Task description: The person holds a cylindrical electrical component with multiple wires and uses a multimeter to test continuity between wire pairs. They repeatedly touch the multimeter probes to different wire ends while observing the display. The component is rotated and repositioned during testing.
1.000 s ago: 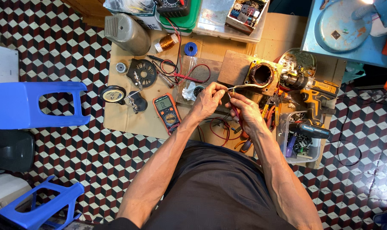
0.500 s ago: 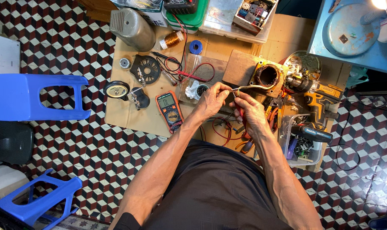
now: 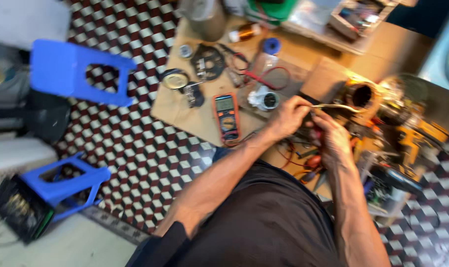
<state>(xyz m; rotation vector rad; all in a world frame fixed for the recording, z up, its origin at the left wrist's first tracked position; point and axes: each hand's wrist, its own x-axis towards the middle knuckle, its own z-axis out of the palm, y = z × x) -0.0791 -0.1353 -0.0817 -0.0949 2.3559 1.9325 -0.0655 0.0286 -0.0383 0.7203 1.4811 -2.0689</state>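
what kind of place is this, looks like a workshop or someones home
Probably an informal floor-level electrical repair spot. The left hand and right hand work a thin pale strip by a motor winding, with an orange multimeter on cardboard over checkered tiles.

The floor (image 3: 135, 148) carries a dark red, white and black cube-like check. On it lies brown cardboard (image 3: 195, 118), and on the cardboard an orange and dark grey meter (image 3: 226, 116). Left of the meter stand two bright blue stools (image 3: 71, 71). Red wires (image 3: 264, 81) loop above the meter. The person's shirt (image 3: 264, 222) is black.
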